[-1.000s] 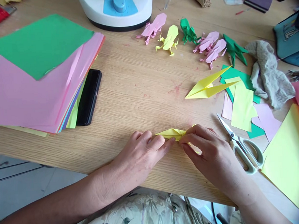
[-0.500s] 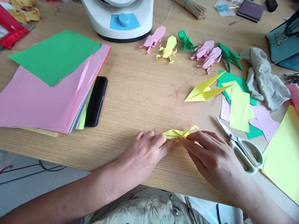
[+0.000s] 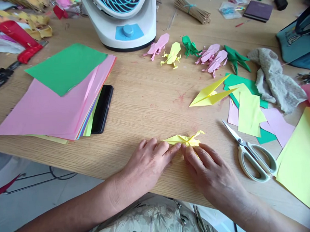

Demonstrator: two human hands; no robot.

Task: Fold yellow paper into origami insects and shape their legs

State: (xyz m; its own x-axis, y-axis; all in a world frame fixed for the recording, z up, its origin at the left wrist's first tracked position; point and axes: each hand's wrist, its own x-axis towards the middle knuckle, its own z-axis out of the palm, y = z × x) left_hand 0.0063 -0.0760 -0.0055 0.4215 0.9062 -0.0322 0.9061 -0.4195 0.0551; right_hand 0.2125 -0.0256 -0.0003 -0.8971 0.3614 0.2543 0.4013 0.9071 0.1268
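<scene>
A partly folded yellow origami figure (image 3: 194,141) lies at the table's near side, with a thin bent strip sticking up at its right end. My left hand (image 3: 148,160) grips its near edge, thumb and index finger at the middle and the other fingers curled. My right hand (image 3: 211,168) presses its fingertips on the same edge, right beside the left thumb. Fingers cover part of the folds. Farther back lies a folded yellow paper piece (image 3: 203,97) with two long points. Scissors (image 3: 254,156) rest to the right of my right hand, blades apart.
Left stands a stack of coloured paper (image 3: 44,114) beside a black phone (image 3: 102,109). A white fan (image 3: 125,31) is at the back. Several folded paper frogs (image 3: 171,55) sit behind. Paper scraps (image 3: 250,115), a grey cloth (image 3: 268,77) and yellow sheets (image 3: 300,161) are right.
My right hand has shifted slightly left and down, its fingers lower, so more of the yellow figure's right end shows. The left hand stays on the paper. The whole view has tilted a little.
</scene>
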